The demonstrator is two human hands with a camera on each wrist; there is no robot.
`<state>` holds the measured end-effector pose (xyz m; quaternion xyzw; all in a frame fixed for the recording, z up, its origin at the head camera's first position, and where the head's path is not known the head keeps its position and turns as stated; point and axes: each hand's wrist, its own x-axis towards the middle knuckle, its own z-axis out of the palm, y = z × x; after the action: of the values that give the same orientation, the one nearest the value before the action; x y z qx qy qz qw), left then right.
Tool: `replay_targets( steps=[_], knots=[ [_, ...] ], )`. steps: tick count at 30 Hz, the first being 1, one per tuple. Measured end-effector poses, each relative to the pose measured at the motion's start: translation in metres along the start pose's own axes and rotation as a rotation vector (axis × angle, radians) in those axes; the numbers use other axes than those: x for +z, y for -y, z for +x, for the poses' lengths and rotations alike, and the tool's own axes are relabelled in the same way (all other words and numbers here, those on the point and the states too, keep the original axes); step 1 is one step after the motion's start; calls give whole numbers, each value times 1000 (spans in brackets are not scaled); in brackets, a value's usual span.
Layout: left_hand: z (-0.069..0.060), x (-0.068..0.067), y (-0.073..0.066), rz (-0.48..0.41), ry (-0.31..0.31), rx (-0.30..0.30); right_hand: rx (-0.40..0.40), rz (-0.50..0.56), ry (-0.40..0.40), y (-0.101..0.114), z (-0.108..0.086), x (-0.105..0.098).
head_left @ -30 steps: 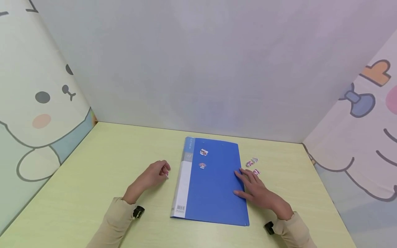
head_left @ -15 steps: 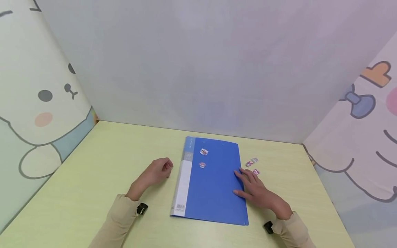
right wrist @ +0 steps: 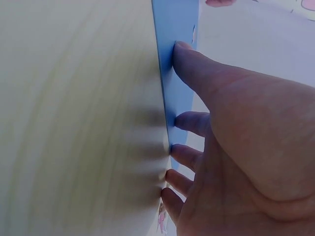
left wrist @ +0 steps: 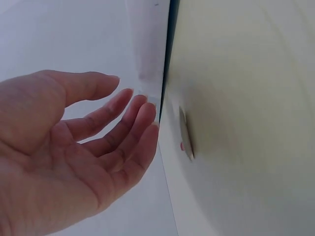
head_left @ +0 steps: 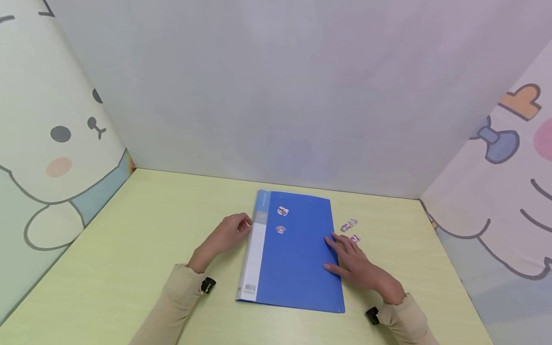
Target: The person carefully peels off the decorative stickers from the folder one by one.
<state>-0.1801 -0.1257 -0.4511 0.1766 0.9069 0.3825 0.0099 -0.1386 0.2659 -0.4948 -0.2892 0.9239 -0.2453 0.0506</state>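
A blue ring binder [head_left: 297, 268] with a white label strip [head_left: 254, 254] along its left side lies on the table. Two small cartoon stickers are on its cover: an upper one [head_left: 282, 211] and a lower one [head_left: 281, 230]. My left hand [head_left: 230, 233] hovers at the binder's left edge. In the left wrist view its fingers [left wrist: 130, 123] are loosely bent, with the thumb apart and nothing between them. Beyond those fingertips a small sticker [left wrist: 185, 133] is seen nearly edge-on against the table. My right hand [head_left: 355, 266] rests its spread fingertips on the binder's right edge.
Right of the binder, several loose stickers [head_left: 347, 226] lie close together on the pale yellow table [head_left: 172, 211], one [head_left: 355, 238] near my right fingers. A grey wall [head_left: 276, 120] stands behind the table, with cartoon-printed panels [head_left: 60, 134] at the sides.
My left hand has moved right, up to the binder's left edge. The sticker seen under its fingers a second ago no longer shows in the head view. My right hand stays put.
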Motion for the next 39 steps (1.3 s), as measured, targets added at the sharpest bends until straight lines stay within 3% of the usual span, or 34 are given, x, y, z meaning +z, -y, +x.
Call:
replay_targets(
  steps=[7, 16, 26, 33, 39],
  knots=[
    [6, 4, -7, -11, 20, -2, -67, -21, -78, 9, -1, -3],
    [16, 10, -18, -2, 62, -13, -55, 0, -50, 16, -1, -9],
    [24, 19, -26, 34, 100, 30, -19, 4, -14, 1, 0, -1],
    [29, 25, -31, 73, 123, 57, -11, -2, 4, 19, -1, -13],
    [34, 28, -36, 99, 142, 64, -64, -23, -56, 12, -1, -7]
  ],
)
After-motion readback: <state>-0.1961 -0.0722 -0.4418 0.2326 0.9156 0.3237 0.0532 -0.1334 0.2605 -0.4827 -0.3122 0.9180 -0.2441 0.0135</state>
